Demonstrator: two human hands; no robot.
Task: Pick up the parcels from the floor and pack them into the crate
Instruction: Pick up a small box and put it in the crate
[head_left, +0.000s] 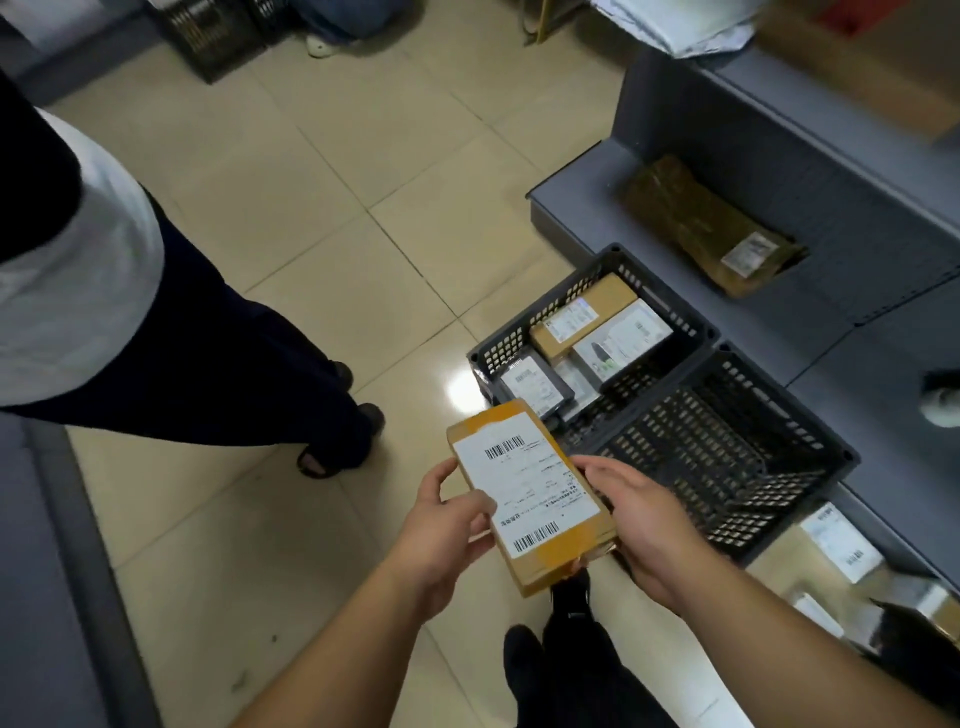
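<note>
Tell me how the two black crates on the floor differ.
The far crate holds several labelled parcels; the near crate shows only its bare slotted bottom. The far crate sits beside the grey shelf; the near crate lies closer to the hands holding the box. Both are black, slotted plastic, set touching side by side.

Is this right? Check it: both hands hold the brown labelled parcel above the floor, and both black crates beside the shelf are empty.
Not quite. The left hand and right hand do hold the brown parcel above the floor, but only the nearer crate is empty. The head view shows several parcels already in the farther crate.
</note>
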